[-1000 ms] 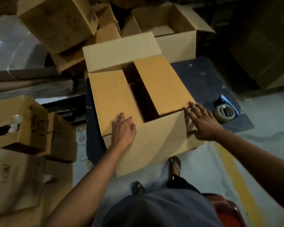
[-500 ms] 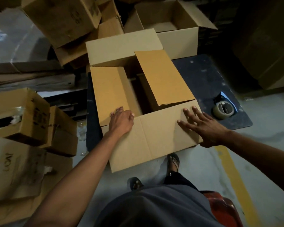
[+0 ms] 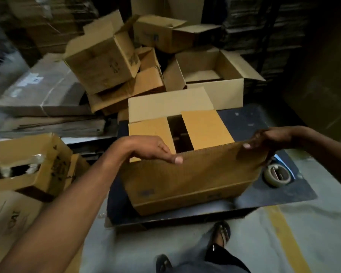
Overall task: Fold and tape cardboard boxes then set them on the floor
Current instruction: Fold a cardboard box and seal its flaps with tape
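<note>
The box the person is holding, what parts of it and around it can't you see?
- Head view: inside of the box, dark in the gap between the two folded flaps.
- Head view: left hand fingers, curled behind the near flap; only the thumb shows.
- Head view: tape roll, partly hidden by the box corner.
- Head view: print on the box's near wall, too blurred.

Dim, warm light falls from above onto the cardboard box [image 3: 187, 174], while the upper right corner sinks into near-black shadow, the far left edge smears with motion blur, and wide-angle distortion bends the edges.
</note>
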